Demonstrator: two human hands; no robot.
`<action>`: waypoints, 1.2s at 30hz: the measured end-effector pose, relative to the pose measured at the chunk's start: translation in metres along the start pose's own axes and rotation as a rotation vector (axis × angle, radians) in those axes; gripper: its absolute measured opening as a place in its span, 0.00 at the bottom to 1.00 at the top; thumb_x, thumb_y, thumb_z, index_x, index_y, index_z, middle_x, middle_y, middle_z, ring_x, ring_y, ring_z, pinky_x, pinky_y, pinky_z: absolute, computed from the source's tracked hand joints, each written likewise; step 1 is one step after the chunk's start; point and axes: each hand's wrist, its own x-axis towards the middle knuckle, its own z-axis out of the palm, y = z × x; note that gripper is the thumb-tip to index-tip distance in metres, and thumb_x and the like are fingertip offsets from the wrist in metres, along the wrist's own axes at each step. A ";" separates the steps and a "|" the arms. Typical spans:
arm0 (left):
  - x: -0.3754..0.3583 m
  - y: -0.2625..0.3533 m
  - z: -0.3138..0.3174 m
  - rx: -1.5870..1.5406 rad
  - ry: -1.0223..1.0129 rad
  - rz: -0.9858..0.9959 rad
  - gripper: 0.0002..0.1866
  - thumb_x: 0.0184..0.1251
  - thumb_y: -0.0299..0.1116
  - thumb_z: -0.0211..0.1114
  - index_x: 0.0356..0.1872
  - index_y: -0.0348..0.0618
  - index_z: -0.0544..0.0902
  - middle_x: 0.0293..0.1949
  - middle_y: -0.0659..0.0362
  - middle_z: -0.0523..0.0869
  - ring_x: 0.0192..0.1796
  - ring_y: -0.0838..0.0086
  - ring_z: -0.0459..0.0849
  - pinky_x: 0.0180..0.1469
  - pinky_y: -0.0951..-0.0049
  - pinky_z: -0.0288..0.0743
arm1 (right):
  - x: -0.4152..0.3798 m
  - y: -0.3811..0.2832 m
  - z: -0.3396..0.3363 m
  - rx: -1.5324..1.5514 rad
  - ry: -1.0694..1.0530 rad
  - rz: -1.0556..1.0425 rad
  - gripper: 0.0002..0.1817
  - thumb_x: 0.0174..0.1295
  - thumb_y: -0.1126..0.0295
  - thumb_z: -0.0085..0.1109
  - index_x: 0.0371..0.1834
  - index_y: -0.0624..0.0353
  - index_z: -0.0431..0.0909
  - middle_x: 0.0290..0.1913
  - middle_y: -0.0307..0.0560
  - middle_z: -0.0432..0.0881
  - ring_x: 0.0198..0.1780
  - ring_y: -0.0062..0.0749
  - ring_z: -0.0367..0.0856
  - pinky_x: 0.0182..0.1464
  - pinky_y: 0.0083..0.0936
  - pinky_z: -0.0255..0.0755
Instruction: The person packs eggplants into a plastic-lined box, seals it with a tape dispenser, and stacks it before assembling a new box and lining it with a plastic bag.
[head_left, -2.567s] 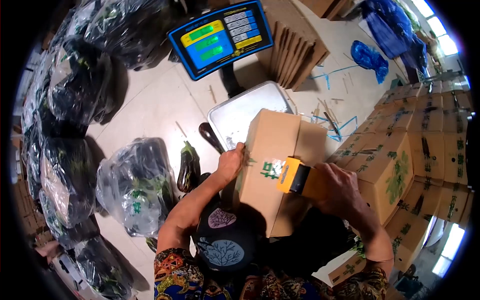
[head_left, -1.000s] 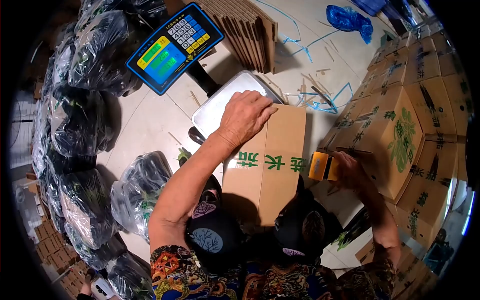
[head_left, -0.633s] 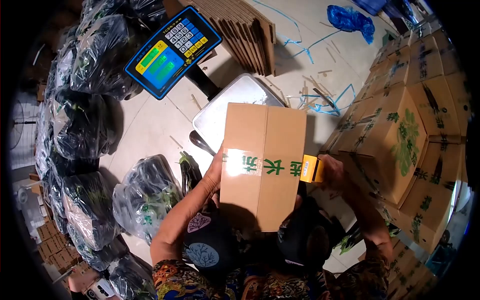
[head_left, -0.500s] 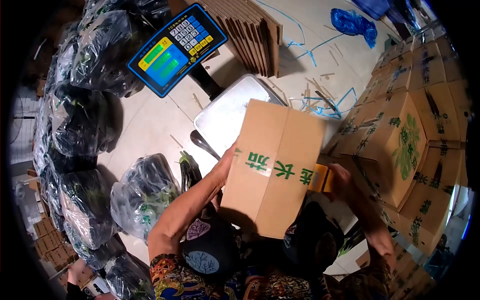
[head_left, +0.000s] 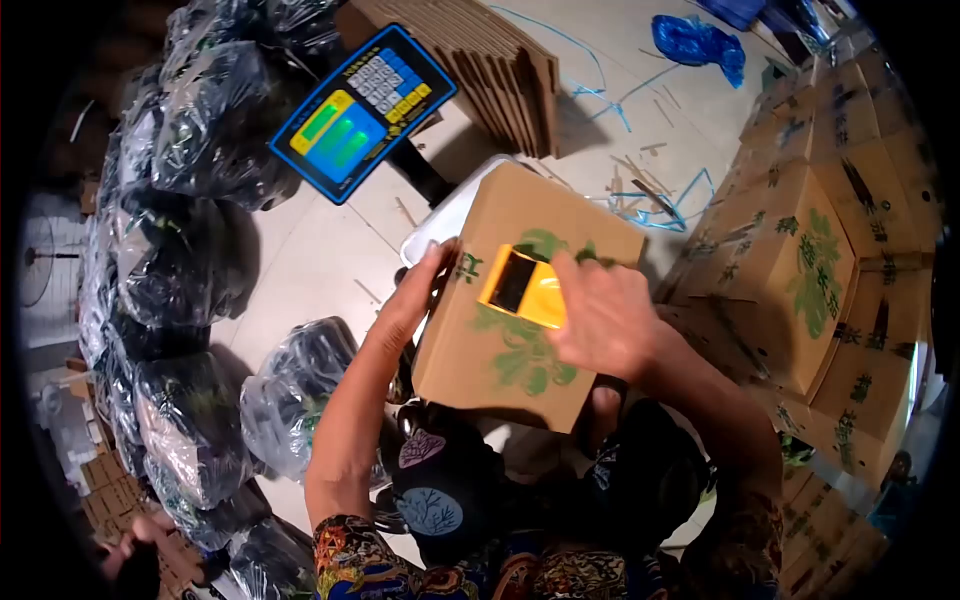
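A brown cardboard box [head_left: 505,345] with green print rests tilted on my lap, its printed face turned up. My left hand [head_left: 425,285] grips the box's left edge. My right hand [head_left: 600,320] holds a yellow tape dispenser [head_left: 522,287] and presses it against the upper part of the box's face. My knees in dark patterned trousers show below the box.
A weighing scale with a blue display [head_left: 362,112] and a metal pan [head_left: 440,225] stands beyond the box. Clear bags of dark eggplants [head_left: 170,250] line the left. Stacked printed cartons [head_left: 820,260] fill the right. Flat cardboard [head_left: 490,60] and blue strapping [head_left: 640,200] lie on the floor.
The box has been turned so a different printed face is up. My right hand brought the tape dispenser from the box's right side onto its top face.
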 end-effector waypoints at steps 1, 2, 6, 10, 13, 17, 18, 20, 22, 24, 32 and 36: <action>-0.010 0.021 0.015 0.125 0.015 0.028 0.42 0.74 0.63 0.43 0.74 0.37 0.57 0.73 0.51 0.62 0.74 0.60 0.61 0.74 0.66 0.51 | 0.014 -0.009 0.002 -0.032 -0.016 -0.051 0.25 0.47 0.62 0.65 0.44 0.66 0.69 0.31 0.59 0.82 0.33 0.55 0.83 0.36 0.45 0.76; 0.000 0.013 0.011 0.246 0.086 0.084 0.41 0.73 0.64 0.43 0.73 0.38 0.60 0.71 0.50 0.66 0.73 0.61 0.63 0.72 0.67 0.54 | 0.029 -0.018 0.006 -0.038 -0.024 -0.069 0.25 0.47 0.62 0.65 0.44 0.66 0.69 0.30 0.59 0.82 0.33 0.56 0.83 0.37 0.45 0.76; 0.025 0.005 -0.010 0.537 0.175 0.167 0.38 0.72 0.65 0.42 0.69 0.45 0.68 0.58 0.44 0.79 0.64 0.54 0.75 0.66 0.66 0.64 | 0.056 -0.036 0.009 -0.098 -0.077 -0.069 0.22 0.47 0.66 0.63 0.44 0.67 0.70 0.32 0.58 0.84 0.36 0.48 0.86 0.37 0.38 0.78; 0.019 0.014 -0.003 0.724 0.262 0.066 0.37 0.69 0.68 0.42 0.70 0.54 0.69 0.60 0.44 0.78 0.65 0.51 0.74 0.67 0.64 0.63 | 0.031 -0.020 -0.001 -0.069 -0.046 -0.064 0.23 0.48 0.64 0.66 0.44 0.64 0.71 0.33 0.59 0.83 0.36 0.52 0.85 0.38 0.42 0.77; 0.016 0.024 0.002 0.717 0.205 0.078 0.38 0.68 0.68 0.42 0.70 0.53 0.68 0.61 0.43 0.78 0.66 0.51 0.73 0.68 0.63 0.62 | -0.011 0.011 0.004 0.006 -0.002 -0.006 0.24 0.48 0.61 0.67 0.44 0.62 0.69 0.33 0.58 0.82 0.38 0.57 0.82 0.38 0.46 0.75; 0.016 0.023 0.003 0.746 0.264 0.029 0.40 0.69 0.67 0.42 0.69 0.46 0.69 0.60 0.43 0.78 0.66 0.51 0.73 0.68 0.64 0.63 | -0.055 0.059 0.017 0.081 -0.061 0.139 0.21 0.52 0.59 0.66 0.40 0.61 0.70 0.34 0.57 0.82 0.38 0.60 0.82 0.37 0.47 0.75; 0.018 0.021 0.002 0.713 0.252 0.043 0.39 0.69 0.66 0.42 0.67 0.43 0.72 0.58 0.43 0.80 0.64 0.53 0.75 0.67 0.66 0.64 | -0.064 0.071 0.023 0.008 -0.074 0.173 0.22 0.52 0.56 0.68 0.37 0.60 0.68 0.34 0.56 0.82 0.37 0.58 0.82 0.36 0.43 0.75; 0.013 0.030 0.006 0.708 0.259 0.004 0.39 0.69 0.65 0.44 0.66 0.42 0.73 0.57 0.44 0.81 0.63 0.55 0.76 0.66 0.67 0.64 | -0.089 0.117 0.059 0.063 0.022 0.082 0.22 0.53 0.56 0.68 0.39 0.59 0.69 0.33 0.54 0.80 0.36 0.54 0.81 0.35 0.40 0.75; 0.014 0.026 0.008 0.627 0.283 -0.005 0.38 0.69 0.64 0.47 0.65 0.39 0.74 0.55 0.46 0.82 0.60 0.61 0.79 0.64 0.69 0.66 | -0.093 0.133 0.078 0.407 0.012 0.164 0.23 0.53 0.56 0.69 0.41 0.59 0.70 0.32 0.52 0.79 0.34 0.51 0.80 0.34 0.37 0.74; 0.019 0.014 -0.002 0.487 0.268 -0.059 0.41 0.66 0.65 0.52 0.64 0.36 0.74 0.56 0.45 0.82 0.59 0.62 0.79 0.62 0.68 0.69 | -0.083 0.142 0.101 0.771 0.029 0.199 0.25 0.51 0.59 0.71 0.44 0.60 0.69 0.32 0.52 0.78 0.33 0.49 0.79 0.34 0.36 0.73; 0.012 0.017 0.013 0.102 0.194 -0.204 0.43 0.58 0.66 0.61 0.59 0.34 0.78 0.51 0.47 0.84 0.51 0.65 0.83 0.53 0.67 0.76 | -0.064 0.147 0.142 0.393 0.370 -0.202 0.31 0.41 0.70 0.74 0.49 0.61 0.68 0.35 0.55 0.75 0.39 0.56 0.78 0.39 0.40 0.73; 0.014 -0.009 0.034 -0.196 0.101 -0.245 0.39 0.63 0.64 0.60 0.62 0.39 0.76 0.51 0.51 0.84 0.48 0.68 0.84 0.52 0.68 0.79 | -0.098 0.130 0.081 0.264 0.215 -0.085 0.30 0.42 0.68 0.73 0.48 0.60 0.68 0.34 0.53 0.76 0.36 0.54 0.79 0.36 0.40 0.74</action>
